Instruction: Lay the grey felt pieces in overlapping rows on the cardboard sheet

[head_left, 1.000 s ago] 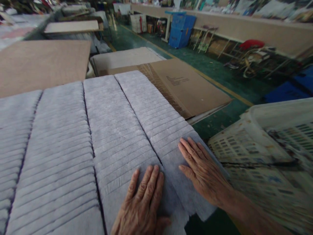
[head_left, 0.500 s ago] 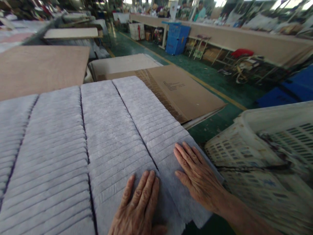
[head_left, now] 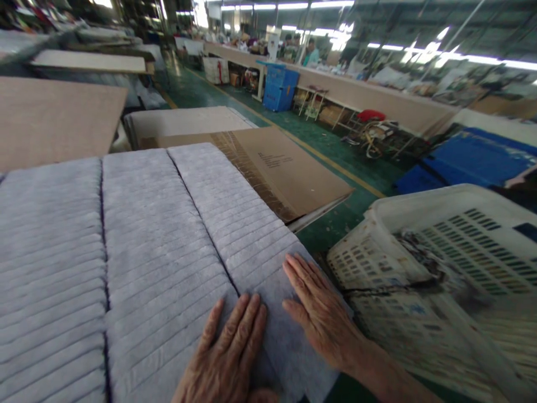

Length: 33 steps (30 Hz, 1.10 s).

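Grey, fleecy fabric pieces (head_left: pixel 155 235) lie in long overlapping rows that cover the surface before me, with dark gaps between the rows. My left hand (head_left: pixel 229 350) rests palm down at the near end, across two rows, fingers stretched forward and slightly apart. To its right, my right hand (head_left: pixel 319 310) lies flat on the rightmost row, close to that row's outer edge. Its thumb stands away from the fingers. Neither hand grasps anything; both press on the top layer. My left thumb is partly cut off by the bottom of the view.
A white plastic basket (head_left: pixel 419 212) with bundled material inside stands at the right. Flattened cardboard (head_left: pixel 293 168) lies beyond the rows, and a wooden board (head_left: pixel 54 120) is at the left. Blue crates (head_left: pixel 281 87) and a long bench (head_left: pixel 356 89) line the aisle.
The view has turned right and tilted up, so the rows sit further left and more of the basket shows. Both hands remain flat on the fabric.
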Each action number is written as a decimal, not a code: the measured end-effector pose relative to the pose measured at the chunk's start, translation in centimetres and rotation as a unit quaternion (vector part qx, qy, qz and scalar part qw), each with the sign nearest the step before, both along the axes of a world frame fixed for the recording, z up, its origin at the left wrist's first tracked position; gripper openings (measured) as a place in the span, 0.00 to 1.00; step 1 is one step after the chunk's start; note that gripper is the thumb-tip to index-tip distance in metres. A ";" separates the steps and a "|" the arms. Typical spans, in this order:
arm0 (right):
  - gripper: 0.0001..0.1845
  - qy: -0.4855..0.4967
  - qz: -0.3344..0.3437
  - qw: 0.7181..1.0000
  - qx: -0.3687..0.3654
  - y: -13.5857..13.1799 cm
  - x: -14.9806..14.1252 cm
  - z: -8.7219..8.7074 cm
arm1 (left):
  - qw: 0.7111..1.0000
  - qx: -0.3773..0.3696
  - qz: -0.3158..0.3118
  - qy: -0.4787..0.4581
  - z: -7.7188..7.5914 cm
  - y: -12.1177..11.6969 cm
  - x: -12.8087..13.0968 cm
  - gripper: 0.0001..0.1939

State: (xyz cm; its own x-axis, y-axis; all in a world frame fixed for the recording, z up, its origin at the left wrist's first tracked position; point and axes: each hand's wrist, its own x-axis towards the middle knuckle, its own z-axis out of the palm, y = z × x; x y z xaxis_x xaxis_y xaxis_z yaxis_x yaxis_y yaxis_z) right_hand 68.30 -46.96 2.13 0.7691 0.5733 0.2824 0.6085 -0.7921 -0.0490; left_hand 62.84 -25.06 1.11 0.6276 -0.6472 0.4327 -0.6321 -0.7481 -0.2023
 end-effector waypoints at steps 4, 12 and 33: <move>0.20 -0.064 -0.082 0.990 0.098 -2.1 0.7 -0.4 | 1.000 -0.001 0.003 0.016 0.4 0.0 -0.1 0.38; 0.14 -0.058 -0.030 0.990 0.128 -3.5 3.5 1.1 | 0.999 -0.020 0.010 0.027 0.4 -0.1 -0.1 0.36; 0.12 0.184 -0.131 0.951 0.210 -3.5 7.5 1.8 | 0.998 -0.028 0.015 0.046 0.6 -0.4 0.1 0.34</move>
State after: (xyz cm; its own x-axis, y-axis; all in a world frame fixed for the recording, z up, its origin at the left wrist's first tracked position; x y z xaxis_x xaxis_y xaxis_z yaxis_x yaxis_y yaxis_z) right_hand 75.81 -50.49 3.89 0.9612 0.2443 0.1281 0.2731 -0.7778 -0.5661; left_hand 62.94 -25.49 1.76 0.6852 -0.6042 0.4068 -0.6233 -0.7754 -0.1019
